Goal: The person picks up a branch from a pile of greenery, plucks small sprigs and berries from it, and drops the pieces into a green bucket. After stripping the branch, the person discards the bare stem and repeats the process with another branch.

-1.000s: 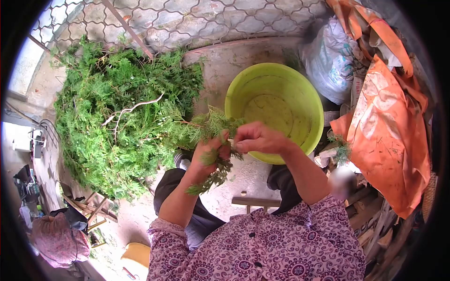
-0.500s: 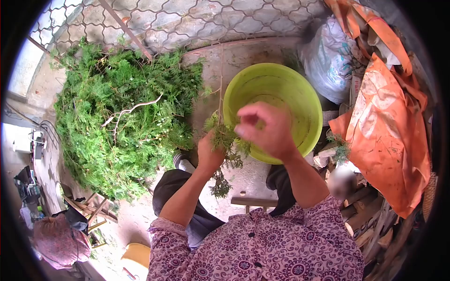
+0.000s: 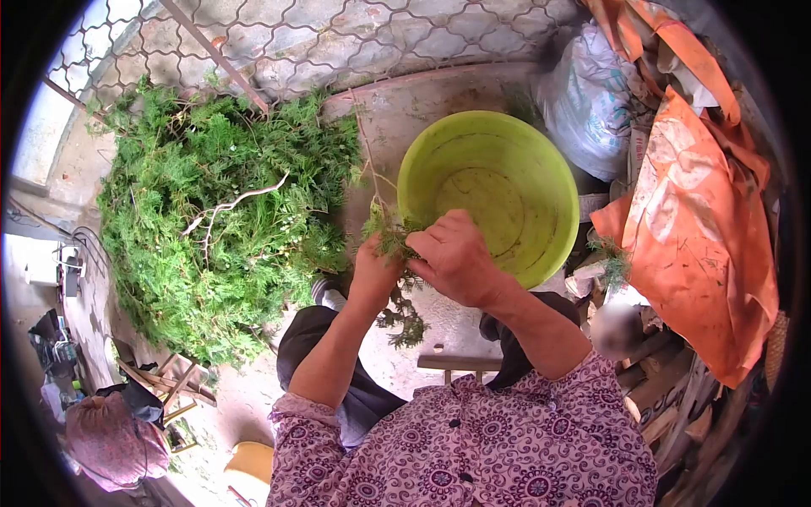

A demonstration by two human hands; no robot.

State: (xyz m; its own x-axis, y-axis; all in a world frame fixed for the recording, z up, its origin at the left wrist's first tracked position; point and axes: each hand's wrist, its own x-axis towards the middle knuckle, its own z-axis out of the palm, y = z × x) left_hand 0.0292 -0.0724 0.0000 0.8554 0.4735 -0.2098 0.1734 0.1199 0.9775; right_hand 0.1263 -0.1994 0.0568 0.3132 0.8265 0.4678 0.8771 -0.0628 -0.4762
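Observation:
My left hand (image 3: 372,275) is closed around a leafy evergreen branch (image 3: 390,242) with flat, scale-like sprays. The branch's thin bare stem points up and away, and more of its foliage hangs below my hand. At the near left edge of a yellow-green plastic tub (image 3: 562,156), my right hand (image 3: 460,260) pinches the foliage beside my left hand. Its fingertips are partly hidden by leaves. Faint dark marks and rings show on the tub's inside. To the left lies a large heap of evergreen branches (image 3: 211,228), with a pale bare twig (image 3: 241,201) on top.
A wire mesh fence (image 3: 363,38) runs along the back. On the right are a white woven sack (image 3: 587,106), an orange sheet (image 3: 688,253) and stacked firewood (image 3: 663,380). A low wooden stool (image 3: 456,363) stands between the legs. A patterned bundle (image 3: 114,439) sits at lower left.
My right hand has come down and left from over the tub onto the branch's foliage, and its fingers have closed there. The bare stem has tilted to the left.

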